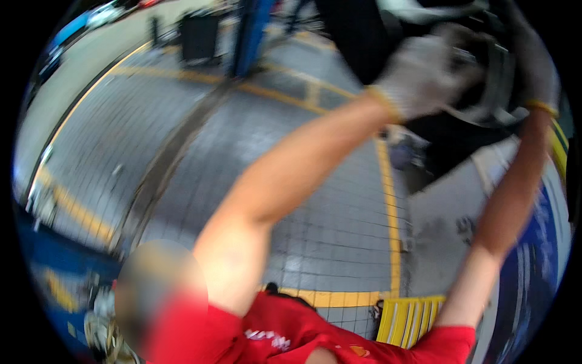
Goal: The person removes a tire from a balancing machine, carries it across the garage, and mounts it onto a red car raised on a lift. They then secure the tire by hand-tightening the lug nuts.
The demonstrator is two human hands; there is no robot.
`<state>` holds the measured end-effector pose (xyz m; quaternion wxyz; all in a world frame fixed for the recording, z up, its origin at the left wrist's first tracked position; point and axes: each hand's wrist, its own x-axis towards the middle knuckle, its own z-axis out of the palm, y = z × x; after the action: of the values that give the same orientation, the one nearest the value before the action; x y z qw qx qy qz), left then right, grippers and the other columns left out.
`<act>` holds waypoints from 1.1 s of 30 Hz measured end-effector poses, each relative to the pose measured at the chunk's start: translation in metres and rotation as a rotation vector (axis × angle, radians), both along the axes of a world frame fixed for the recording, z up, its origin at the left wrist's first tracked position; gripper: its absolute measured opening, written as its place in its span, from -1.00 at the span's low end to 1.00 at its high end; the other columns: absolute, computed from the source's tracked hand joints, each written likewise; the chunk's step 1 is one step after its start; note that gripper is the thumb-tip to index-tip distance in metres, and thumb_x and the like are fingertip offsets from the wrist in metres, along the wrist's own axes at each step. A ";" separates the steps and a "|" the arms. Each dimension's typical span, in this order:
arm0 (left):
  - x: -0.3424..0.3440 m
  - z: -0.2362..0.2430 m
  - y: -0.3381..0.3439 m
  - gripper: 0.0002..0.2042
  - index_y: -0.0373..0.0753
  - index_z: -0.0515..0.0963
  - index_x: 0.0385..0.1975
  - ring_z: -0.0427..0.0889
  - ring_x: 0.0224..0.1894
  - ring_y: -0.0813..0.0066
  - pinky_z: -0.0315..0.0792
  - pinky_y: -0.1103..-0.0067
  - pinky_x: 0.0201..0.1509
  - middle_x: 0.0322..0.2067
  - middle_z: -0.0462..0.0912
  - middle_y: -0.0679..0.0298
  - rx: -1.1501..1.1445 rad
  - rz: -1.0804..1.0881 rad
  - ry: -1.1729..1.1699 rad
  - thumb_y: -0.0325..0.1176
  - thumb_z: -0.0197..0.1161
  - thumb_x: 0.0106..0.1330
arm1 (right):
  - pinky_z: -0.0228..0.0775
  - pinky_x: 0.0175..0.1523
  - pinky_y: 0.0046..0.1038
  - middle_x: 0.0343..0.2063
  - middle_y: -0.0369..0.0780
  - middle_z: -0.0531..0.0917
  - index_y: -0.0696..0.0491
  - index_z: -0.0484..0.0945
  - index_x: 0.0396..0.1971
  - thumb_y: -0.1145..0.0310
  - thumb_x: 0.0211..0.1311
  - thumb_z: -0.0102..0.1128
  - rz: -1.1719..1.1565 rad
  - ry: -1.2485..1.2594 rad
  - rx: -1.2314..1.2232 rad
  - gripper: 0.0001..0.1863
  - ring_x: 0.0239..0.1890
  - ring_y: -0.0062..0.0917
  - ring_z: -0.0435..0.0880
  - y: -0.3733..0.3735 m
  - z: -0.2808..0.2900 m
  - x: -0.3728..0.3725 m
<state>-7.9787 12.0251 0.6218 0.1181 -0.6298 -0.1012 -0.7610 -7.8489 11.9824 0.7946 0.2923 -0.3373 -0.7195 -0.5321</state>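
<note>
Both my arms reach up to the upper right, with gloved hands at a dark recess that looks like the underside of a raised vehicle. My left hand (pixel 421 76), in a pale glove with a yellow cuff, is closed beside a curved grey metal part (pixel 498 85). Motion blur hides what its fingers grip, if anything. On the far side of that metal part is my right hand (pixel 536 70), gloved the same way. Its fingers are smeared and partly hidden. A dark, tyre-like shape (pixel 351 36) stands left of my left hand.
A blue post (pixel 250 36) and a dark bin (pixel 200 37) stand at the far left. Yellow lines (pixel 388 206) mark the grey tiled floor (pixel 315 212). Below my right arm lies a yellow slatted object (pixel 407 321). Blue equipment (pixel 66 273) stands at the left edge.
</note>
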 end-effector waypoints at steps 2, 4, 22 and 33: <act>-0.005 0.000 -0.012 -0.36 -0.30 0.36 0.39 0.83 -0.11 0.13 0.74 0.34 -0.06 -0.12 0.79 0.00 -0.154 -0.096 0.003 -0.11 0.35 0.42 | 0.67 -0.02 -0.45 -0.12 -0.20 0.78 -0.02 0.64 0.09 0.17 0.47 0.25 0.368 0.187 -0.366 -0.68 -0.13 -0.51 0.79 -0.016 -0.029 0.019; -0.004 0.003 -0.021 -0.18 -0.14 0.04 0.60 0.83 -0.15 0.13 0.65 0.32 -0.03 -0.13 0.80 0.05 -0.329 -0.244 0.060 -0.25 0.38 0.42 | 0.71 -0.03 -0.49 -0.09 -0.20 0.78 0.01 0.58 0.28 0.20 0.53 0.23 0.498 0.234 -0.593 -0.58 -0.15 -0.51 0.81 -0.026 -0.054 0.030; 0.019 -0.001 -0.011 -0.25 -0.30 0.31 0.46 0.85 -0.23 0.44 0.73 0.57 -0.17 -0.17 0.83 0.11 -0.241 -0.193 0.076 -0.23 0.51 0.33 | 0.69 -0.06 -0.34 -0.25 -0.06 0.81 0.17 0.67 0.04 0.20 0.45 0.28 0.414 0.346 -0.447 -0.63 -0.25 -0.38 0.83 -0.018 -0.056 0.044; 0.016 -0.006 -0.007 -0.58 -0.31 0.52 0.21 0.83 -0.32 0.51 0.71 0.57 -0.21 -0.28 0.82 0.18 -0.094 -0.087 0.205 -0.31 0.40 0.44 | 0.64 0.03 -0.27 -0.17 -0.06 0.78 0.05 0.70 -0.01 0.27 0.46 0.26 0.186 0.019 -0.029 -0.76 -0.12 -0.16 0.79 0.034 -0.018 0.030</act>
<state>-7.9624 12.0179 0.6161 0.0650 -0.7128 -0.0968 -0.6916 -7.8186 12.0160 0.7765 0.3426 -0.2783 -0.7524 -0.4889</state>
